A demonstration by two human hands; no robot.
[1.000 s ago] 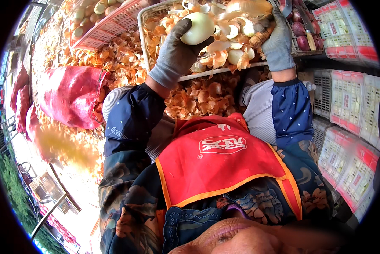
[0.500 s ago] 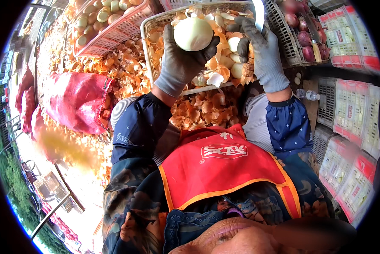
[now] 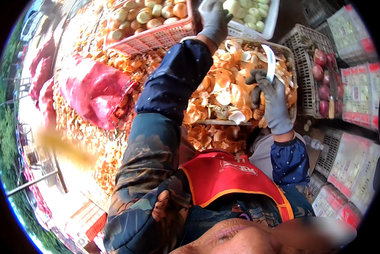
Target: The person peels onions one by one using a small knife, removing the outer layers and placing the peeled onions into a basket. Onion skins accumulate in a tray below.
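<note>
My right hand, in a grey glove with dark fingers, is closed around a knife. Its pale curved blade points up and away from me. The hand is above a shallow crate heaped with onion skins. My left hand, gloved the same way, reaches to the far edge, between a red crate of onions and a white crate of peeled onions. Peeled onions are right beside its thumb. The picture's top edge cuts off its fingers, so whether it holds anything is hidden.
The red crate of onions is at the far left. A pink mesh sack lies on scattered skins. To the right, a crate holds red onions and another knife. Covered crates are stacked beyond a plastic bottle.
My left hand has swung forward, from over the skins to the far crates, and the peeled onion it held is out of sight. My right hand still grips the knife.
</note>
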